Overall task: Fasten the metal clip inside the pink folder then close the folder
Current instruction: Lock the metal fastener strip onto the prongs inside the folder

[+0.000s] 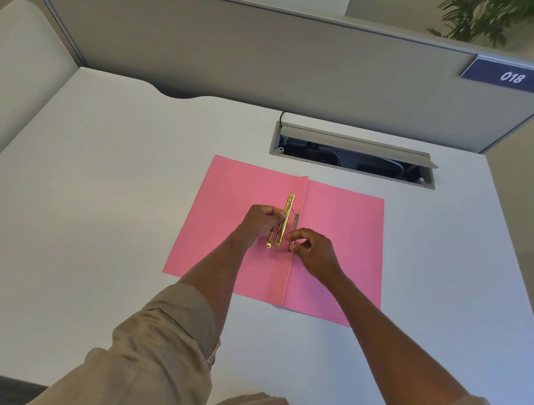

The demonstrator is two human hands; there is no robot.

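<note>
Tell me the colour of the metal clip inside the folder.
Shiny gold, brass-like; the clip shows best in the head view.

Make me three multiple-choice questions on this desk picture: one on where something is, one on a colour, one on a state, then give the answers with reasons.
1. Where does the open cable hatch sit relative to the pink folder?
A. Beyond it, toward the partition
B. Under it
C. At the near desk edge

2. What colour is the metal clip?
A. Black
B. Gold
C. Blue

3. What state is the folder in?
A. Closed
B. Standing upright
C. Open flat

Answers: 1 A, the hatch lies in the desk past the folder's far edge. 2 B, the bar shines gold between the left hand and right hand. 3 C, both covers lie spread either side of the crease.
</note>
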